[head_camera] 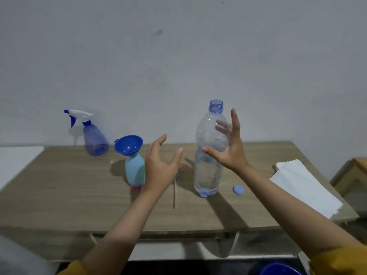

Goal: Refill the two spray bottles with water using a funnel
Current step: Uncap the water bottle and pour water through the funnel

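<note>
A tall clear water bottle (208,155) stands uncapped on the wooden table (59,185), partly filled. My right hand (228,149) is spread around its right side, fingers apart, thumb in front and fingertips behind the plastic. My left hand (160,165) hovers open between that bottle and a light blue bottle (135,171), which carries a blue funnel (129,144) in its neck. A blue spray bottle (93,135) with a white trigger head stands at the back left. A pump tube (174,193) lies on the table below my left hand.
The water bottle's blue cap (238,189) lies on the table to its right. A stack of white paper towels (305,189) rests at the right edge. A white surface (15,161) adjoins the table at left. A blue bucket rim (282,270) shows at the bottom.
</note>
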Tool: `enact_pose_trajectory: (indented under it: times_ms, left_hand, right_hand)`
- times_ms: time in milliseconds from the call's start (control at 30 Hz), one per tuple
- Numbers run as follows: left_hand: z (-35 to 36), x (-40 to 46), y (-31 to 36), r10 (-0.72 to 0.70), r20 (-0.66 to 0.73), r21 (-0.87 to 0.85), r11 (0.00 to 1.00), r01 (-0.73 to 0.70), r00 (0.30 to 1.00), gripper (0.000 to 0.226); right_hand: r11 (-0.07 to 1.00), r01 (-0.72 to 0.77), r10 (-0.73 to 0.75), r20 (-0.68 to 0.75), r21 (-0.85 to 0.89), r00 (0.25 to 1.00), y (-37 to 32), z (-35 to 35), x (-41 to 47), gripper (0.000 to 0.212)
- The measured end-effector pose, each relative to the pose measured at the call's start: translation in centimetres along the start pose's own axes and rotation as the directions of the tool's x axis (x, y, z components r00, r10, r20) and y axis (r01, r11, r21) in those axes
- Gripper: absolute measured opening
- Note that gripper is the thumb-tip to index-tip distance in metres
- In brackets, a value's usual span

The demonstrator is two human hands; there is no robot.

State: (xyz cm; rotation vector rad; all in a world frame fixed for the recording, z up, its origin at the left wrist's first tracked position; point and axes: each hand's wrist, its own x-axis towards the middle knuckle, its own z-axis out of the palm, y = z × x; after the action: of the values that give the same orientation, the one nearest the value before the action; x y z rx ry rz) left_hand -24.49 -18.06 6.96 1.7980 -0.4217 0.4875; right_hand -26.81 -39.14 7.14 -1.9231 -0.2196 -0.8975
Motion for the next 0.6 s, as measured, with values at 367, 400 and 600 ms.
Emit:
enact_pose_trajectory:
  times_ms: [367, 400, 600]
  left_hand:
    - [-8.2, 1.7, -7.1, 0.003, -0.271, 0.258, 0.964, 0.070, 0.962, 0.066]
    - [-8.7, 2.0, -7.7, -0.028, -0.272, 0.264, 0.959, 0.103, 0.962, 0.068]
    - [-10.8, 2.7, -10.4, -0.148, -0.123, 0.328, 0.927, 0.181, 0.981, 0.089]
  right_hand:
    - [0.965, 0.179, -0.158, 0.120, -0.190, 0.980, -2.3, 4.4, 3.7, 0.122]
    - [0.956, 0.195, -0.172, 0.120, -0.220, 0.978, -2.3, 5.0, 3.8, 0.118]
    - [0.931, 0.208, -0.146, 0.215, -0.299, 0.966, -3.4, 7.1, 4.7, 0.111]
